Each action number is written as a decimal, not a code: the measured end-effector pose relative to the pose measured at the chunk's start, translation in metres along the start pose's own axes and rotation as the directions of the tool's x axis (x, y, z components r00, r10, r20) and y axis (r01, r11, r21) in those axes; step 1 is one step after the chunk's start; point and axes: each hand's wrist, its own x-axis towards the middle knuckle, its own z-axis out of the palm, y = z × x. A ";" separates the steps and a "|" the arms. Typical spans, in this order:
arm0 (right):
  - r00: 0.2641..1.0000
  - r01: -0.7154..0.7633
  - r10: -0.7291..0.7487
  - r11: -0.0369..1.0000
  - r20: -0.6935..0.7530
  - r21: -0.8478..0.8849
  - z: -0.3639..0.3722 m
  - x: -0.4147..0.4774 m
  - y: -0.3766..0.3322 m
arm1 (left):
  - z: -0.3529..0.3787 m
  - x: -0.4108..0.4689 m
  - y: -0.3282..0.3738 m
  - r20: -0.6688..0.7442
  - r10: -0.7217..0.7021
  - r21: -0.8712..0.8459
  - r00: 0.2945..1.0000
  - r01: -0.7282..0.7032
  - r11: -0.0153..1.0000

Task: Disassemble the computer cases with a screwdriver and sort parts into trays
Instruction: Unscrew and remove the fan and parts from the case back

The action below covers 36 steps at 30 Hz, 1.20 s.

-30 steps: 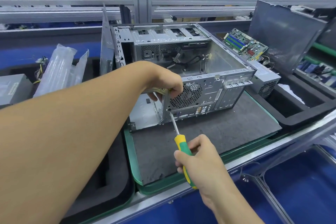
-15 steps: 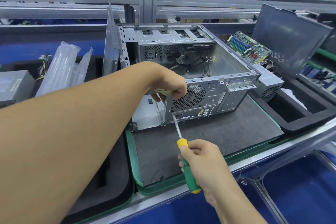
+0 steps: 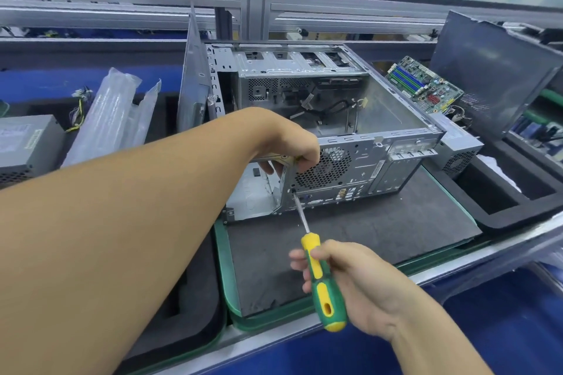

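Note:
An open silver computer case (image 3: pixel 359 119) lies on its side on a dark foam mat (image 3: pixel 365 231) in the middle of the bench. My left hand (image 3: pixel 289 143) grips the upper rear edge of the case beside the fan grille. My right hand (image 3: pixel 350 280) holds the green and yellow screwdriver (image 3: pixel 320 277) by its handle. The shaft slants up and its tip touches a screw at the lower left of the rear panel. A side panel (image 3: pixel 192 79) stands upright against the case's left side.
A black foam tray (image 3: pixel 518 210) at the right holds a power supply (image 3: pixel 457 149), a motherboard (image 3: pixel 423 85) and a dark panel (image 3: pixel 493 70). At the left lie another power supply (image 3: pixel 24 143) and plastic bags (image 3: pixel 112 116) in a tray. Aluminium rails run behind.
My right hand has loosened and shifted its hold on the handle, so more of the green and yellow grip shows. The tip stays on the screw, and my left hand stays on the case.

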 end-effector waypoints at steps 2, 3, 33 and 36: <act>0.999 0.039 -0.041 0.996 0.027 0.086 -0.006 -0.003 0.005 | 0.000 0.000 0.001 0.006 0.001 -0.002 1.000 -0.001 1.000; 0.997 0.067 -0.070 0.987 0.020 0.144 -0.007 -0.005 0.010 | 0.000 0.000 0.001 0.007 0.001 -0.001 1.000 -0.001 1.000; 0.992 -0.101 0.028 0.755 0.121 0.647 0.007 -0.016 0.024 | 0.000 -0.002 0.000 0.025 0.028 -0.002 0.999 -0.028 1.000; 0.999 -0.031 0.030 0.895 0.009 0.445 0.015 -0.016 0.028 | 0.000 -0.002 0.001 0.022 0.023 0.005 1.000 -0.023 1.000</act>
